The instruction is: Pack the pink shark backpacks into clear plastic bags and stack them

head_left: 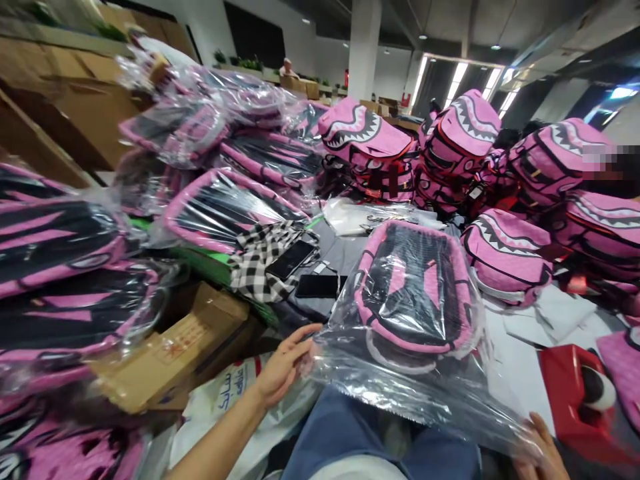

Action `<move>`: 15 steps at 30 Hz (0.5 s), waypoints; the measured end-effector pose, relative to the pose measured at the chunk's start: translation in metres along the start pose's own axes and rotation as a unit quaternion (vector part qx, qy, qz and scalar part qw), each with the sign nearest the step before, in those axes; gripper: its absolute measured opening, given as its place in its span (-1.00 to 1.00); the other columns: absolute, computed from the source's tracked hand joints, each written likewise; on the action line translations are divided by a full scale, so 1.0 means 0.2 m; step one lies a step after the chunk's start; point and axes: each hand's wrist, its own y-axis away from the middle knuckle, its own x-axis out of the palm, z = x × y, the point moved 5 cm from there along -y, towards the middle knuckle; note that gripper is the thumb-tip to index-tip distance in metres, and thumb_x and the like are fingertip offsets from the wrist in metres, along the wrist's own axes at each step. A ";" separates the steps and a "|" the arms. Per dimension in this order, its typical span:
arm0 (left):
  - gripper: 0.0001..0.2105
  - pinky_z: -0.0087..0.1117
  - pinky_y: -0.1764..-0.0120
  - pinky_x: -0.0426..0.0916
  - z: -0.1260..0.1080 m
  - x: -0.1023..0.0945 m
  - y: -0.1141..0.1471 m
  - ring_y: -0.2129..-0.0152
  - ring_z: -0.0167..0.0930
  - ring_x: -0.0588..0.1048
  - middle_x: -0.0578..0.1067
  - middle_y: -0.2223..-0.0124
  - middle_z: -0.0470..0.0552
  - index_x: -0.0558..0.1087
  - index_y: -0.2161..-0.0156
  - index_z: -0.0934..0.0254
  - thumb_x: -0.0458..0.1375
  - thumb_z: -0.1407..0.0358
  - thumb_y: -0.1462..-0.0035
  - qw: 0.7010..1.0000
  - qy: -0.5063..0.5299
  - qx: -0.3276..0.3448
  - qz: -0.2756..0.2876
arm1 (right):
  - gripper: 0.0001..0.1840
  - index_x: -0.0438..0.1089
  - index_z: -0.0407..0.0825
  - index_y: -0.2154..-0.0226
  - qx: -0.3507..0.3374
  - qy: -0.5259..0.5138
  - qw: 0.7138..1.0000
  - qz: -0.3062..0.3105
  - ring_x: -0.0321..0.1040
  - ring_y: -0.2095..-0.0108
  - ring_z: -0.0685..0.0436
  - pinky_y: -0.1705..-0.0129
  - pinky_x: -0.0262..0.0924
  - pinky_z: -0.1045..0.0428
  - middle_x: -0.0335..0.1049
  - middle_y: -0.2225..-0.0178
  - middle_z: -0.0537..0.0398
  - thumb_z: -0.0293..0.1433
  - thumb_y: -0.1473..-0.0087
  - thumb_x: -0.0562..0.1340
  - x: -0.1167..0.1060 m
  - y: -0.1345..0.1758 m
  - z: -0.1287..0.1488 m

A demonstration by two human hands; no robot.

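A pink and black backpack [413, 287] lies inside a clear plastic bag [380, 373] in front of me, its padded back facing up. The bag's open end spreads toward my lap. At the left corner of that end, my left hand [280, 370] pinches the plastic between thumb and fingers. On the far right corner, my right hand [540, 447] is closed on the film, partly hidden at the picture's lower edge. A pale loop, perhaps a strap or cord, curves at the near end of the backpack.
Bagged backpacks [65, 233] are piled left and behind. Unbagged pink backpacks with shark-mouth prints [365, 130] stand at the back and right. A red tape dispenser [570, 393] sits right. Phones [317, 285], a checkered cloth [260, 260] and a cardboard box [175, 347] lie left.
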 end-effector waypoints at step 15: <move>-0.41 -0.41 0.39 0.28 -0.10 0.05 -0.17 0.54 -0.39 0.36 0.38 0.56 -0.09 0.43 0.58 0.24 0.01 -0.24 -0.15 0.910 -0.367 0.179 -0.077 | -0.38 0.20 0.02 0.56 -0.248 0.042 0.958 -0.140 0.31 0.38 -0.06 0.29 0.28 0.03 0.30 0.47 0.17 0.21 -0.02 0.24 0.28 0.00 0.36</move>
